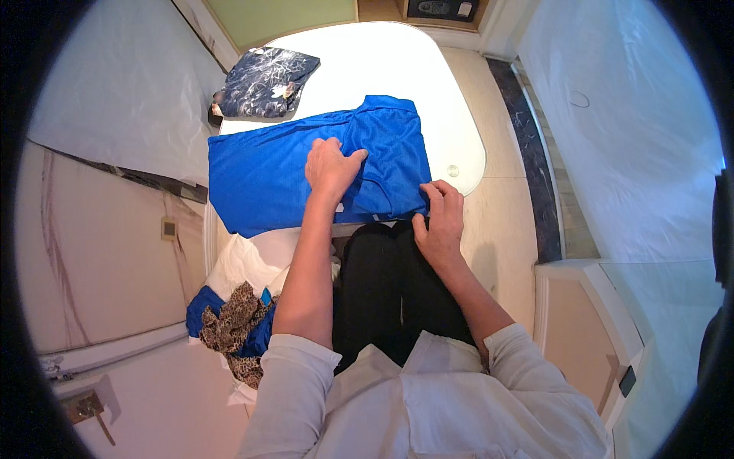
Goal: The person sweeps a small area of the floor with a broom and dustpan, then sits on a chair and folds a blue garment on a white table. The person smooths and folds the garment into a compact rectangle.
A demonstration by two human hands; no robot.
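Note:
A blue short-sleeved garment (269,172) lies folded on the white table (424,69), with its collar end at the right. My left hand (332,166) rests on its middle, thumb spread from the curled fingers, just above a sleeve (367,195). At the garment's near right corner is my right hand (442,218). Its fingertips touch the side edge, while the thumb is lower down, apart from the fingers. Some cloth under both hands is hidden. Beyond the blue garment, a dark patterned garment (264,83) lies folded at the table's far left.
A pile of clothes, with a leopard-print cloth (235,318) and blue fabric (202,304), sits at lower left beside a white bag (246,264). My black-trousered legs (378,287) are against the table's near edge. Plastic sheeting (619,132) hangs at right.

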